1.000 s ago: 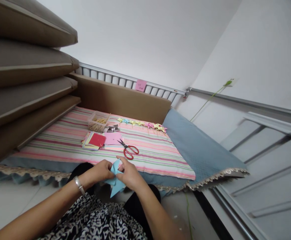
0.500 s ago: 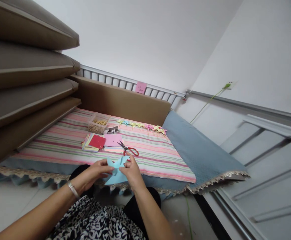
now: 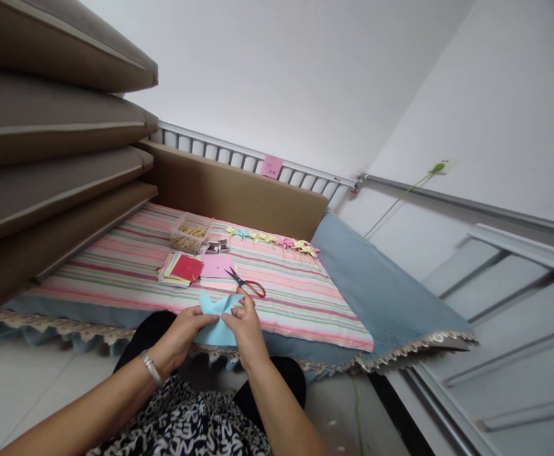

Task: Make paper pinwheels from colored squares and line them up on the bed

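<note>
Two hands, left [image 3: 186, 328] and right [image 3: 246, 328], hold the blue paper [image 3: 214, 335] at the bed's [image 3: 376, 291] near edge, fingers of both clamped on it. A second ago one tip hung down; now the sheet is turned and the thumbs nearly meet at its middle, so I'd judge its folds are being pinned at the centre. Beyond lie the scissors [image 3: 242, 282], leftward the stack [image 3: 186, 268], then the box [image 3: 173, 235]; pinwheels [image 3: 286, 242] line the far edge toward the right corner.

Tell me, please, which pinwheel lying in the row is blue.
The blue pinwheel is second from the row's left end, the only blue one there; the other pinwheels look yellow or pink.
</note>
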{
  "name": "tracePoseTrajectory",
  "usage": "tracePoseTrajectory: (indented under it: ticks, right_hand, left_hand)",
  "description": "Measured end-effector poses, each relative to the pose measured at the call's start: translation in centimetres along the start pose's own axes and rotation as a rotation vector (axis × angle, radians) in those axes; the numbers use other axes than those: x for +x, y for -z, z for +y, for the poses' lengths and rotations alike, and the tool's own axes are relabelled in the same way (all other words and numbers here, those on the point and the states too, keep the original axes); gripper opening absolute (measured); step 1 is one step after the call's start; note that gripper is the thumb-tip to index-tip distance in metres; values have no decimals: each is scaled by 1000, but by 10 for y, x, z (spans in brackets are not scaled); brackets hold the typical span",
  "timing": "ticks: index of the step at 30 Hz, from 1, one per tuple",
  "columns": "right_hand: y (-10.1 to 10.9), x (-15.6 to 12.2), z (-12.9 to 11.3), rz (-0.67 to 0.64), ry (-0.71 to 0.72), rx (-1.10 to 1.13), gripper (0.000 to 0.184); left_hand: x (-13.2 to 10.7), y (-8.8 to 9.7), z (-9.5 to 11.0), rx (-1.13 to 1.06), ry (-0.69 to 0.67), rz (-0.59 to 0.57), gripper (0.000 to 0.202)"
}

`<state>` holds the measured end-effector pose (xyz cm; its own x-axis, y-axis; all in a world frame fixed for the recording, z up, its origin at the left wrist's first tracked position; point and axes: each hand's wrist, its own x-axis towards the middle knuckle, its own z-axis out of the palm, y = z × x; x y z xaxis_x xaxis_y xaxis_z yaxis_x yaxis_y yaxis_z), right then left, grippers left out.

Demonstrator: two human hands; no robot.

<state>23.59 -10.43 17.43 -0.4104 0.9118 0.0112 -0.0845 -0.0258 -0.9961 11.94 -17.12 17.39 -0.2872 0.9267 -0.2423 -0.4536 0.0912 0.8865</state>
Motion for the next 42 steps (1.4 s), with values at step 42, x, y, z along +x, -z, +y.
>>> tracePoseTrajectory:
  ticks: [42]
  right_hand:
    - [15,-22,-2,-31,503,-609,9]
  left_hand:
    - [4,4,13,143,17,1,20]
